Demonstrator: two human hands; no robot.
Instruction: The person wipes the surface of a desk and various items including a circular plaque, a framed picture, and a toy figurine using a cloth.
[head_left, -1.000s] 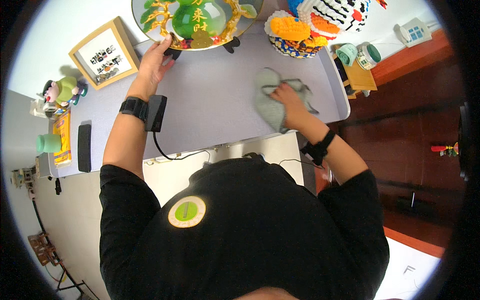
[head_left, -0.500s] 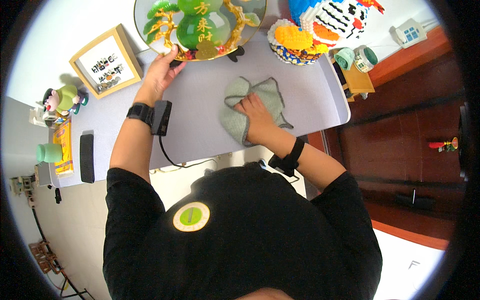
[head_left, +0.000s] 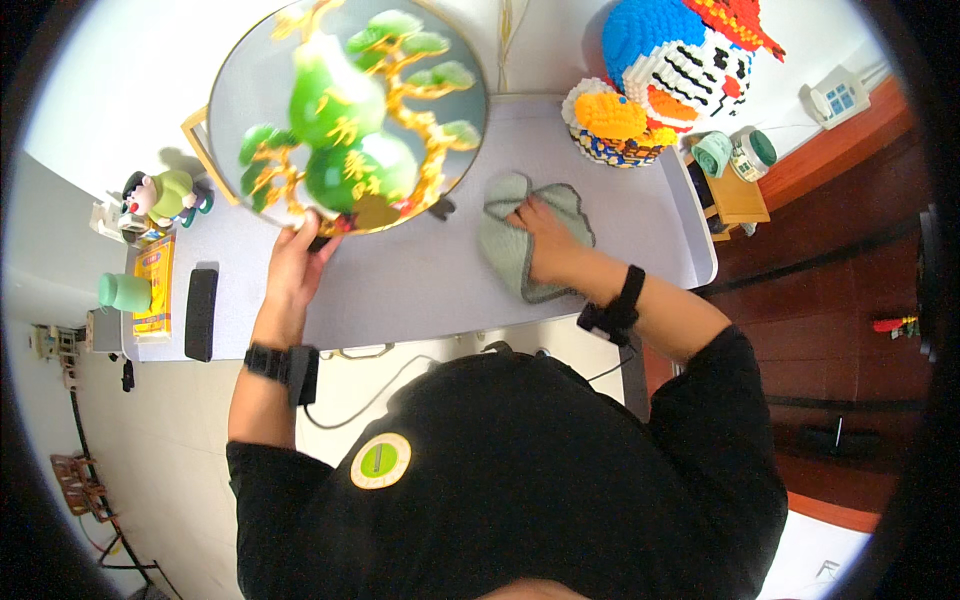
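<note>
My left hand (head_left: 294, 268) is closed on the lower rim of a round decorative plaque (head_left: 345, 110), with a raised green gourd and gold branches on it. The plaque is tilted above the left half of the pale desk (head_left: 410, 285); part of its black stand shows by its lower right edge. My right hand (head_left: 545, 240) presses down on a grey-green cleaning cloth (head_left: 506, 250) with dark edging, its fingers over a fold. The cloth lies crumpled on the desk, right of the plaque. Both wrists wear black straps with small devices.
A large toy-brick figure (head_left: 650, 85) stands at the desk's back right. On the left are a cartoon figurine (head_left: 165, 195), a green jar (head_left: 125, 292), a yellow packet (head_left: 153, 280) and a black case (head_left: 201, 315). Behind the plaque, a wooden frame (head_left: 197, 130) is mostly hidden.
My left hand has brought the plaque nearer and to the left, so it now covers most of the wooden frame. My right hand stays on the cloth; the whole view has shifted a little.
</note>
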